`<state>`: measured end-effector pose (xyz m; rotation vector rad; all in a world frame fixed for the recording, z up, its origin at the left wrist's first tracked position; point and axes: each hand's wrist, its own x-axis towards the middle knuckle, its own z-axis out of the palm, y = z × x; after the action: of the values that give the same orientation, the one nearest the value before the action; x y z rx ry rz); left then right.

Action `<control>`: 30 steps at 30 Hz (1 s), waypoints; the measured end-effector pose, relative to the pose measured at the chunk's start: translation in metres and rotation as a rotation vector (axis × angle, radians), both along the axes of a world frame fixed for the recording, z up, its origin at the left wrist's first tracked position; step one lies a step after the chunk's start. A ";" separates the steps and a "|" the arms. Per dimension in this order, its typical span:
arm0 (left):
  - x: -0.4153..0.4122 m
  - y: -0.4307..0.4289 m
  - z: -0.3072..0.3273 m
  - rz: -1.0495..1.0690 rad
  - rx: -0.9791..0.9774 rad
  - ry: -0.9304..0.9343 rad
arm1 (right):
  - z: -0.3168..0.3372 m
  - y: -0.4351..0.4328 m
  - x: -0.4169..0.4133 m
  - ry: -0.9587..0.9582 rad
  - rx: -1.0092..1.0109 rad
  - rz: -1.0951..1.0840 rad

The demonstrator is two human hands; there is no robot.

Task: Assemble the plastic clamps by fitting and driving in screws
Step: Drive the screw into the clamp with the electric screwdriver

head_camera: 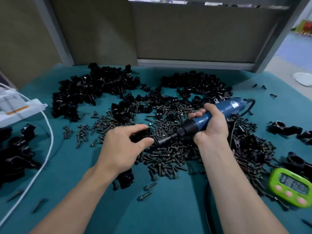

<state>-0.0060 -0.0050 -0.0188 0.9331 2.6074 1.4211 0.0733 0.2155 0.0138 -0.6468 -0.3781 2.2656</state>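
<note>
Your L hand [125,142] pinches the clamp [143,134] just above the screws [168,157] to steady it. Your R hand [210,126] wraps the driver [188,128], angled so its tip meets the clamp, prob. mid-drive.

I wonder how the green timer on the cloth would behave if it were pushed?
The green timer lies face up, so it would probably slide, not tip. The teal cloth likely adds drag. Its plastic-looking case seems light, and screws beside it may snag it.
</note>
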 end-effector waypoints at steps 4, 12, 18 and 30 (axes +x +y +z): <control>0.000 0.002 0.000 -0.016 -0.009 -0.003 | -0.001 0.007 0.001 0.094 -0.041 -0.034; 0.009 0.005 -0.006 -0.023 0.011 -0.010 | -0.012 0.005 0.004 0.115 -0.049 -0.056; 0.012 0.008 -0.008 0.031 0.018 -0.071 | -0.014 0.005 0.004 0.138 -0.043 -0.062; 0.009 0.014 -0.012 0.100 0.069 -0.220 | -0.016 0.001 -0.001 0.185 -0.018 -0.045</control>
<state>0.0029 0.0086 -0.0307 0.6188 2.4887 1.5478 0.0720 0.2161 -0.0026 -0.4456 -0.2511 2.2655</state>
